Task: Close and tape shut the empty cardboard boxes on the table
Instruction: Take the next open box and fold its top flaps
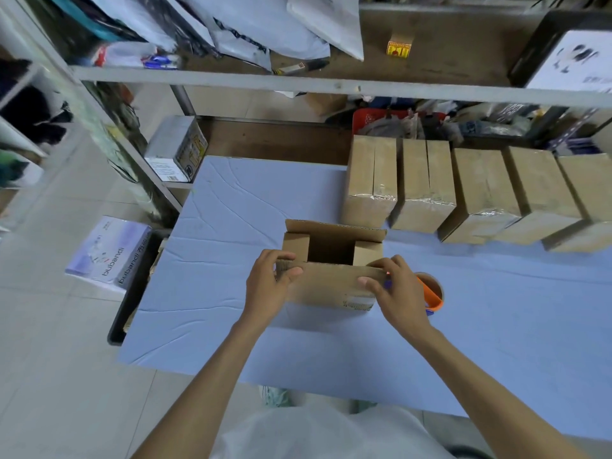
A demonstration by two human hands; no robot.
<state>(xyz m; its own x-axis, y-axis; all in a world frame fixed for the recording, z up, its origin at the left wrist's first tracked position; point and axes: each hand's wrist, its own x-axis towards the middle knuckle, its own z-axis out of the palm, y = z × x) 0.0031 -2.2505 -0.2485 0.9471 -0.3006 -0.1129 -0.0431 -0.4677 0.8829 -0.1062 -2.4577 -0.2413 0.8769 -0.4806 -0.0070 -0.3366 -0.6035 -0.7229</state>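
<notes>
An open cardboard box (331, 288) stands in the middle of the blue table (231, 309). Its two short side flaps are folded in, the far flap stands up and the inside looks dark. My left hand (270, 288) grips the left end of the near flap, thumb in front and fingers over its top edge. My right hand (395, 288) grips the right end of the same flap. Just right of the box, partly behind my right hand, lies an orange tape dispenser (432, 293) with its roll.
Several closed, taped boxes (427, 190) stand in a row along the back right of the table. A metal shelf rack (298, 79) with bags and clutter rises behind. On the floor at left lies a white printed box (109, 253), beside a black bin (132, 293).
</notes>
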